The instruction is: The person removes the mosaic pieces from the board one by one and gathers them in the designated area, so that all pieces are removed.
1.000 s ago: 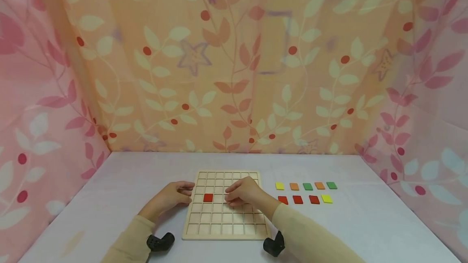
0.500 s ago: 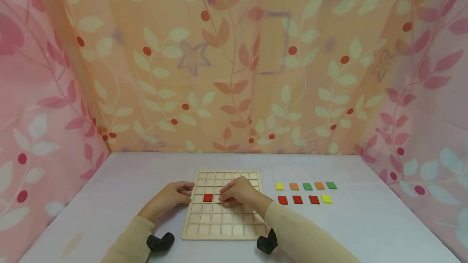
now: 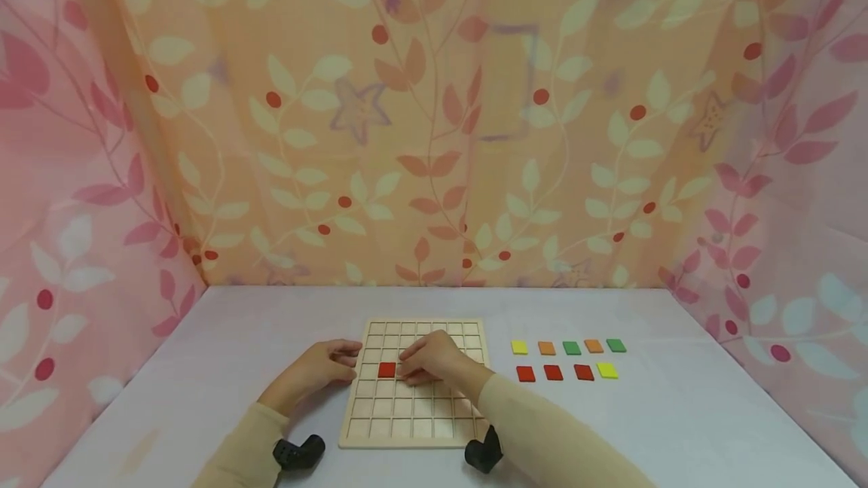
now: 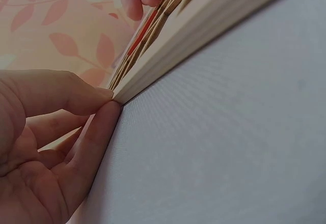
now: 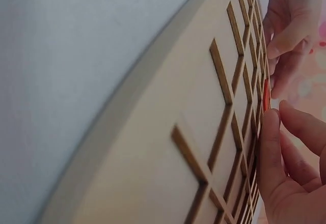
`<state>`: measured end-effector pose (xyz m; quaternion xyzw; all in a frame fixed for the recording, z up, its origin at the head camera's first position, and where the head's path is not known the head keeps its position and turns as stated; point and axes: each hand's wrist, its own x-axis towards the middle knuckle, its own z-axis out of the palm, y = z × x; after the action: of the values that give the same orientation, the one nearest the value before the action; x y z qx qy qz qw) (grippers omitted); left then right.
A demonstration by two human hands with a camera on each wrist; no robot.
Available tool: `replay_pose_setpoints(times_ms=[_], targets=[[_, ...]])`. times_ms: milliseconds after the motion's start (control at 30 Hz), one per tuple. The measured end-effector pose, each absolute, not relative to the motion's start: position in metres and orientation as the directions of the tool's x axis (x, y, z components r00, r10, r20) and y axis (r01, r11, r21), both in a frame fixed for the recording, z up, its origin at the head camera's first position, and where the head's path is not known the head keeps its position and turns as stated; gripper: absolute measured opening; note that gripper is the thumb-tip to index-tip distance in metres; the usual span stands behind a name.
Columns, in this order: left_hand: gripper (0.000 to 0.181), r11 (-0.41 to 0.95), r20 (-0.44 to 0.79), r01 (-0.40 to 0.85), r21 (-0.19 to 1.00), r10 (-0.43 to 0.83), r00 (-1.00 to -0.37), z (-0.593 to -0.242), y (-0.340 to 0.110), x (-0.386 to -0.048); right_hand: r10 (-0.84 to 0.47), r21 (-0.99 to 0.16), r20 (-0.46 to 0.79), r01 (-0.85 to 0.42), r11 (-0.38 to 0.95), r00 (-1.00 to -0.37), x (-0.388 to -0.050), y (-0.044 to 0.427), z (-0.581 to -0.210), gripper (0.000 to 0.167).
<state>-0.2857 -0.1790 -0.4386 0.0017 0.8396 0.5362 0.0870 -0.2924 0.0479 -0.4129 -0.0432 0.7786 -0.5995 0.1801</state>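
A pale wooden grid board (image 3: 407, 439) lies on the white tabletop. One red tile (image 3: 386, 370) sits in a square toward its left side. My left hand (image 3: 319, 366) is at the board's left edge; in the left wrist view its thumb and fingertips touch the rim, fingers mostly straight. Over the middle of the board, my right hand (image 3: 434, 358) has its thumb and index tips close together, just right of the red tile. In the right wrist view those fingertips (image 5: 272, 117) are beside the red strip. Whether anything is between them is hidden.
Right of the board, loose tiles lie in two rows: an upper one with yellow, orange and green tiles (image 3: 572, 348), a lower one with red tiles (image 3: 553, 372) and a yellow tile (image 3: 607, 370). Patterned cloth (image 3: 434, 134) hangs behind and at both sides.
My right hand has slid left across the board, its fingertips coming close to the red tile. My left hand stays at the left edge. The loose tiles look the same.
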Motion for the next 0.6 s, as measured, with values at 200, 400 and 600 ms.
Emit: replay_pose_setpoints(times_ms=[200,400,600], targets=[[0.058,0.427,-0.155,-0.088,0.9,0.126,-0.98,-0.44,-0.18,-0.287,-0.285,-0.953,-0.217,0.138,0.271,-0.934,-0.291,0.042,-0.414,0.018],[0.058,0.417,-0.151,-0.079,0.906,0.142,-0.978,-0.44,-0.179,-0.287,-0.278,-0.953,-0.2,0.121,0.278,-0.939,-0.291,0.037,-0.416,0.017],[0.055,0.419,-0.155,-0.103,0.902,0.091,-0.984,-0.439,-0.179,-0.285,-0.275,-0.958,-0.186,0.112,0.265,-0.943,-0.29,0.034,-0.417,0.016]])
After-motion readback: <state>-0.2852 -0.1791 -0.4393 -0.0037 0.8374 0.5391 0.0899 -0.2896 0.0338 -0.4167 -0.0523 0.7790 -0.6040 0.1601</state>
